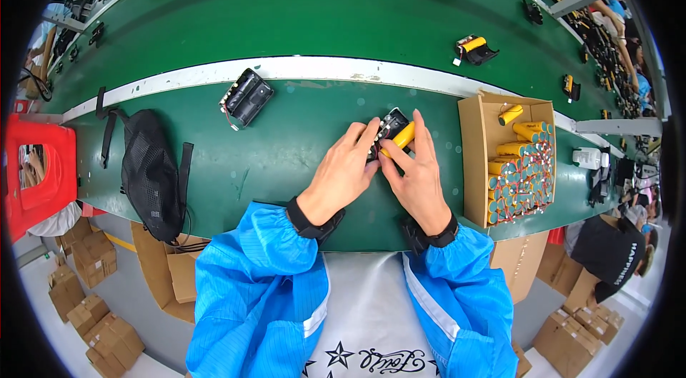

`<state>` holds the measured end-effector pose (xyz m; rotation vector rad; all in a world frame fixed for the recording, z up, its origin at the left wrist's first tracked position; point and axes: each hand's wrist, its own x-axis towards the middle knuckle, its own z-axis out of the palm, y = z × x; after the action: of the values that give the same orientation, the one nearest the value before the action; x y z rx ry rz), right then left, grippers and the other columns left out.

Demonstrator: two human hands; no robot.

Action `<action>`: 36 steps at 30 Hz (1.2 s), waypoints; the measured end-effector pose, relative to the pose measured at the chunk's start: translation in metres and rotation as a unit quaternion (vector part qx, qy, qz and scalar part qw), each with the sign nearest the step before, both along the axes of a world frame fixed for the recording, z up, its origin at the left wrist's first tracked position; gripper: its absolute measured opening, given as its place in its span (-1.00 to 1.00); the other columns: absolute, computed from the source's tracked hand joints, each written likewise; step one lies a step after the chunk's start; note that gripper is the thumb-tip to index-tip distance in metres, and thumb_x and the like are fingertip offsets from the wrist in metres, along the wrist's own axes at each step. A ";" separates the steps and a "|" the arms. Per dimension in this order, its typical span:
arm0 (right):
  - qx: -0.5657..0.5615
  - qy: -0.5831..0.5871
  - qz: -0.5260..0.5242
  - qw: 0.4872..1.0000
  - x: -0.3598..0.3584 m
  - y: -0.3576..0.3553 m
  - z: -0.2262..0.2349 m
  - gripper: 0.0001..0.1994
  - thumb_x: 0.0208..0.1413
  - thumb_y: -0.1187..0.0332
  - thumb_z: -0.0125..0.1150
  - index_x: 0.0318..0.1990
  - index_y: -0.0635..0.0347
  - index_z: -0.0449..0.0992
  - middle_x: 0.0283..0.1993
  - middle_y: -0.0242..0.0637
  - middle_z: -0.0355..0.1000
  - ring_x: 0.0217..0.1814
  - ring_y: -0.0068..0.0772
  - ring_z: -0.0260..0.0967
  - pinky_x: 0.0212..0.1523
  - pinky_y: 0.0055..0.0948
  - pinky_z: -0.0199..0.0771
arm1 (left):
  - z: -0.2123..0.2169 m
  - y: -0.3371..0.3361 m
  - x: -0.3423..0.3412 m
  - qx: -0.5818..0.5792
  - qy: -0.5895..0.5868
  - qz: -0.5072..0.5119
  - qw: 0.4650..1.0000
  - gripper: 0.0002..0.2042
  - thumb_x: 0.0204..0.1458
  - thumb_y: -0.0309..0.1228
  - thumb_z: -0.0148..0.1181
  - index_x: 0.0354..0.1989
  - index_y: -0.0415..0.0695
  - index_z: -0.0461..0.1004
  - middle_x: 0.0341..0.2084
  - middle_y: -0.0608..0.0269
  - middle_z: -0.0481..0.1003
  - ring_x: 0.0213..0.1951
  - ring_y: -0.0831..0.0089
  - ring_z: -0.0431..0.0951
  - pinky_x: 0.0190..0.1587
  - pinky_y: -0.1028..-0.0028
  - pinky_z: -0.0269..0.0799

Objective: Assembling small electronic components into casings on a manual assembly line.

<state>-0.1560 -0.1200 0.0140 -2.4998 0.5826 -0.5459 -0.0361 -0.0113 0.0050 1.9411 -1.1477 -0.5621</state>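
Note:
My left hand (339, 169) is closed around a small black plastic housing (392, 123), steadying it just above the green bench. Between the fingers of my right hand (420, 183) is a yellow cylindrical battery (404, 137), slanted along the housing's right side. Fingers cover part of both, so I cannot tell how far the battery sits inside. Farther left on the bench lies a second black housing (247, 97) with thin wires at its side. To the right of my right hand stands an open cardboard box (474, 163) holding many yellow batteries (520, 149) with wires.
Beyond a white rail (343, 68) runs a green belt (321, 21) carrying black housings, one with a yellow battery (473, 43). A black mesh bag (151, 171) lies left, near a red stool (43, 185). At right stands a white bottle (587, 158); people work beyond.

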 end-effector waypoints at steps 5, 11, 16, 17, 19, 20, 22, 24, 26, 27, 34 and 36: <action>-0.012 0.053 -0.022 0.998 0.009 0.004 0.011 -0.69 -0.08 0.51 0.38 -0.11 0.12 0.65 0.34 0.28 0.14 0.23 0.20 0.30 0.14 -0.17 0.41 | 0.002 0.014 0.006 -0.021 0.006 -0.047 0.999 -0.38 -0.10 -0.68 0.18 0.24 -0.18 0.27 0.05 -0.03 0.36 -0.16 -0.16 0.53 -0.18 0.08 0.55; 0.027 0.030 -0.064 0.997 0.011 0.003 0.009 -0.63 -0.14 0.52 0.41 -0.07 0.18 0.61 0.31 0.26 0.19 0.24 0.18 0.30 0.09 -0.21 0.47 | 0.009 0.014 0.008 0.021 -0.086 -0.065 0.994 -0.42 -0.13 -0.68 0.17 0.18 -0.17 0.34 0.08 -0.03 0.33 -0.13 -0.05 0.54 -0.19 0.11 0.57; 0.050 -0.056 -0.081 0.994 0.009 0.005 -0.006 -0.59 -0.16 0.54 0.43 -0.05 0.23 0.58 0.32 0.23 0.19 0.25 0.15 0.30 0.01 -0.23 0.54 | 0.013 0.014 0.014 0.059 -0.163 -0.102 0.980 -0.42 -0.16 -0.68 0.16 0.17 -0.16 0.38 0.12 -0.02 0.30 -0.14 0.07 0.53 -0.18 0.16 0.57; 0.033 -0.078 -0.067 0.994 0.008 0.006 -0.011 -0.59 -0.16 0.55 0.42 -0.04 0.24 0.57 0.33 0.22 0.18 0.25 0.14 0.30 -0.02 -0.24 0.55 | 0.013 0.013 0.017 0.060 -0.162 -0.110 0.979 -0.41 -0.16 -0.67 0.16 0.17 -0.15 0.38 0.13 -0.02 0.29 -0.14 0.10 0.53 -0.18 0.18 0.57; 0.023 -0.073 -0.063 0.995 0.009 0.007 -0.016 -0.59 -0.14 0.55 0.42 -0.04 0.24 0.56 0.34 0.20 0.16 0.25 0.15 0.29 0.01 -0.21 0.53 | 0.014 0.012 0.020 0.061 -0.161 -0.114 0.978 -0.42 -0.16 -0.68 0.15 0.17 -0.14 0.38 0.15 0.00 0.29 -0.10 0.07 0.52 -0.15 0.18 0.57; 0.012 -0.067 -0.058 0.996 0.010 0.008 -0.019 -0.59 -0.13 0.54 0.42 -0.04 0.23 0.56 0.36 0.19 0.14 0.26 0.15 0.28 0.03 -0.19 0.51 | 0.014 0.011 0.021 0.062 -0.160 -0.118 0.978 -0.42 -0.15 -0.69 0.14 0.17 -0.13 0.39 0.16 0.01 0.30 -0.06 0.04 0.52 -0.13 0.19 0.57; 0.000 -0.062 -0.054 0.997 0.012 0.010 -0.020 -0.60 -0.12 0.54 0.41 -0.03 0.23 0.55 0.37 0.18 0.12 0.26 0.15 0.27 0.06 -0.17 0.49 | 0.016 0.011 0.024 0.062 -0.158 -0.123 0.978 -0.42 -0.14 -0.70 0.13 0.17 -0.12 0.40 0.18 0.03 0.30 -0.02 0.01 0.51 -0.11 0.19 0.56; -0.036 -0.038 -0.051 0.997 0.015 0.011 -0.015 -0.55 -0.11 0.54 0.41 0.03 0.23 0.51 0.37 0.16 0.12 0.25 0.16 0.25 0.10 -0.11 0.43 | 0.018 0.011 0.027 0.051 -0.165 -0.133 0.976 -0.43 -0.15 -0.71 0.12 0.16 -0.15 0.40 0.15 0.03 0.34 -0.02 0.01 0.51 -0.09 0.20 0.55; -0.054 -0.026 -0.051 0.997 0.017 0.012 -0.010 -0.52 -0.10 0.54 0.40 0.06 0.23 0.48 0.36 0.15 0.11 0.24 0.17 0.23 0.13 -0.08 0.40 | 0.017 0.012 0.030 0.045 -0.168 -0.139 0.975 -0.43 -0.16 -0.72 0.11 0.16 -0.17 0.40 0.13 0.03 0.37 -0.02 0.02 0.51 -0.07 0.20 0.55; -0.034 -0.023 -0.058 0.997 0.019 0.013 -0.008 -0.49 -0.10 0.53 0.41 0.09 0.26 0.44 0.34 0.14 0.13 0.23 0.18 0.22 0.14 -0.07 0.37 | 0.014 0.013 0.032 0.027 -0.163 -0.134 0.977 -0.43 -0.16 -0.73 0.10 0.15 -0.18 0.39 0.10 0.02 0.39 -0.03 0.02 0.50 -0.07 0.20 0.54; 0.021 -0.013 -0.055 0.998 0.025 0.014 -0.002 -0.31 -0.07 0.48 0.40 0.22 0.45 0.20 0.22 0.17 0.14 0.20 0.27 0.15 0.10 -0.04 0.36 | 0.018 0.008 0.041 -0.031 -0.113 -0.119 0.986 -0.42 -0.18 -0.75 0.09 0.15 -0.19 0.39 -0.04 -0.04 0.48 -0.12 0.01 0.50 -0.09 0.15 0.49; 0.016 -0.014 -0.065 0.998 0.025 0.016 -0.004 -0.28 -0.11 0.46 0.43 0.23 0.45 0.20 0.24 0.13 0.17 0.19 0.23 0.19 0.12 -0.06 0.35 | 0.023 0.004 0.044 -0.010 -0.117 -0.120 0.986 -0.48 -0.14 -0.71 0.10 0.12 -0.21 0.41 -0.14 -0.04 0.52 -0.18 0.03 0.51 -0.14 0.18 0.48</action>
<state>-0.1311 -0.1038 0.0100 -2.4319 0.7417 -0.6132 0.0078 -0.0070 0.0278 1.8994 -1.5448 -0.4528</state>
